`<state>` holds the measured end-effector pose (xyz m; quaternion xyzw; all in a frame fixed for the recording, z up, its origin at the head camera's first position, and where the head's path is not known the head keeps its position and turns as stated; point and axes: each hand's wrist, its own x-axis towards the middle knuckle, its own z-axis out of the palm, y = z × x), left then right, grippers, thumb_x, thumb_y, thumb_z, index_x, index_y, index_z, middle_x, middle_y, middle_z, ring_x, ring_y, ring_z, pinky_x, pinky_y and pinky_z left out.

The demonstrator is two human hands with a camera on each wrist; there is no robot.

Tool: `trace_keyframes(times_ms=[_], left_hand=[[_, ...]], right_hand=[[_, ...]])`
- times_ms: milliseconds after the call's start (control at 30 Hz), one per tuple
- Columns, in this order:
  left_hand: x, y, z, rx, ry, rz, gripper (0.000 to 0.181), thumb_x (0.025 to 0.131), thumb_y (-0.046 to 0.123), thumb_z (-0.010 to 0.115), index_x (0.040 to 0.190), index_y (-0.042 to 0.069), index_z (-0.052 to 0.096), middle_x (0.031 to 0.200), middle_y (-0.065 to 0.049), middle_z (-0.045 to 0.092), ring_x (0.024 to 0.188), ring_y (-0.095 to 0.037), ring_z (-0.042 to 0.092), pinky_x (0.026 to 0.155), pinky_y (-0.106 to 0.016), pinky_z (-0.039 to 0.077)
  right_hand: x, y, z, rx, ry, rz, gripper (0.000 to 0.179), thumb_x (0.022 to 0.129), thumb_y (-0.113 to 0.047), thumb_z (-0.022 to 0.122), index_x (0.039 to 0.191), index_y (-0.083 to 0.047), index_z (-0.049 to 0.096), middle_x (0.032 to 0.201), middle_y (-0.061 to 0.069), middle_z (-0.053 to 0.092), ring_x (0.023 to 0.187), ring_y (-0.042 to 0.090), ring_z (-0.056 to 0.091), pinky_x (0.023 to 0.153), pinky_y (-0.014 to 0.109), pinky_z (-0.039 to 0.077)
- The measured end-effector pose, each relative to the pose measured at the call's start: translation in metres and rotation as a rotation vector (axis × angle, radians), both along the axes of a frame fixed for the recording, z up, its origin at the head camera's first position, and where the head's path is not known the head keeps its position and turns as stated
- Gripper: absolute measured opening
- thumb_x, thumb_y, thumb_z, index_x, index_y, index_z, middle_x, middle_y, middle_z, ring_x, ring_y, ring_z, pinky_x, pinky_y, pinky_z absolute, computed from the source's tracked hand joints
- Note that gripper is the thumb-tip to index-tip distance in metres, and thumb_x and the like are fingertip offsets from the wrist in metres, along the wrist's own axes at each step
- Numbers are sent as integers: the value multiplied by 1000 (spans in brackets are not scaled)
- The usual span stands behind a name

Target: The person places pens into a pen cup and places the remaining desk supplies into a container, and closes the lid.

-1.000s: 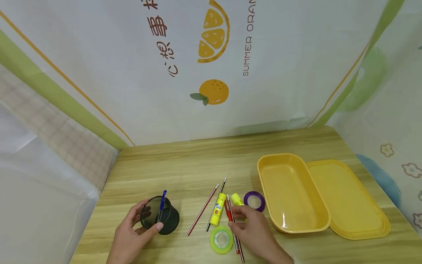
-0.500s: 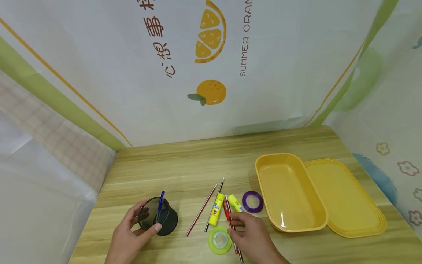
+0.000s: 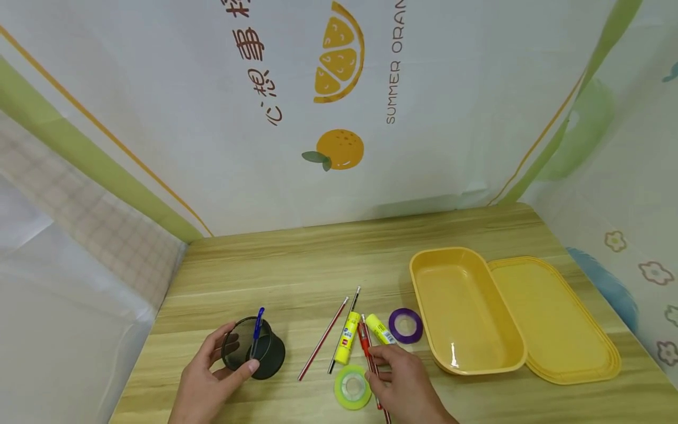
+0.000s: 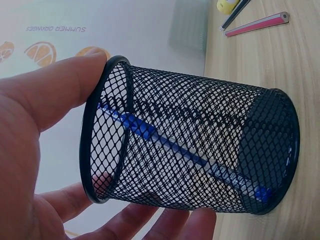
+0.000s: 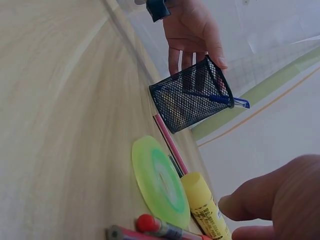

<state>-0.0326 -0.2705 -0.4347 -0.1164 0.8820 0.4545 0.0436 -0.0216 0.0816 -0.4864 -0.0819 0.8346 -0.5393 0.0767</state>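
My left hand (image 3: 203, 374) grips a black wire-mesh pen cup (image 3: 271, 353), with the thumb on one side of the rim and the fingers round the other. A blue pen (image 4: 185, 152) leans inside the cup, its upper end above the rim. My right hand (image 3: 405, 380) pinches a red pen (image 3: 364, 340) between thumb and forefinger, low over the table. A dark red pencil (image 3: 387, 416) lies alongside that pen, partly hidden by the hand. Left of the fingers lies a roll of green tape (image 5: 145, 172); just beyond them is a yellow glue stick (image 3: 379, 328).
Another glue stick (image 3: 347, 338) lies across a black pencil (image 3: 332, 364), with a red pencil (image 3: 323, 339) to its left. A purple tape roll (image 3: 392, 325) sits beside a yellow box (image 3: 466, 312), whose lid (image 3: 561, 324) lies to the right. A printed cloth (image 3: 424, 159) hangs behind the table.
My right hand has drawn slightly toward me along the red pen, uncovering more of the glue stick beyond it. My left hand keeps its hold on the pen cup.
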Motion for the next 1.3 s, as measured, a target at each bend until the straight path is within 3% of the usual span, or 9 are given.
trace_keyframes(times_ms=[133, 267, 400, 733, 900, 1300], left_hand=[[-1, 0, 0, -2, 1, 1, 88, 84, 43, 91, 158, 30, 44, 146, -15, 60, 126, -28, 64, 79, -22, 61], [-1, 0, 0, -9, -2, 2, 89, 84, 44, 91, 158, 29, 44, 147, -14, 59, 125, -24, 64, 79, -22, 61], [-1, 0, 1, -15, -4, 2, 89, 84, 45, 90, 158, 29, 44, 149, -13, 58, 124, -21, 64, 80, -21, 60], [-1, 0, 1, -16, -16, 7, 89, 84, 46, 90, 158, 29, 43, 150, -13, 57, 128, -26, 62, 81, -20, 59], [-1, 0, 0, -16, -22, 6, 89, 84, 45, 90, 158, 29, 43, 150, -13, 57, 125, -20, 63, 81, -20, 59], [-2, 2, 3, -33, -18, 2, 89, 84, 47, 90, 157, 30, 44, 150, -13, 58, 128, -26, 62, 81, -20, 59]], right_hand=[[-1, 1, 1, 61, 4, -6, 34, 90, -8, 83, 121, 0, 72, 108, 7, 71, 92, 15, 76, 74, 17, 61], [1, 1, 0, 172, 63, -26, 33, 88, -10, 85, 118, -4, 74, 97, -3, 69, 83, 2, 67, 68, 17, 57], [2, 0, -3, 215, 102, -38, 32, 86, -8, 85, 116, -6, 76, 90, -8, 66, 77, -5, 58, 65, 19, 52], [0, 0, -7, 247, 82, -50, 32, 84, -7, 86, 114, -10, 77, 85, -13, 62, 72, -5, 52, 64, 20, 45], [0, 0, -7, 257, 91, -56, 32, 82, -5, 85, 113, -11, 77, 84, -13, 61, 71, -5, 51, 63, 20, 44], [0, -2, -13, 278, 191, -92, 33, 77, -6, 90, 107, -10, 76, 84, -12, 62, 69, -7, 53, 63, 20, 45]])
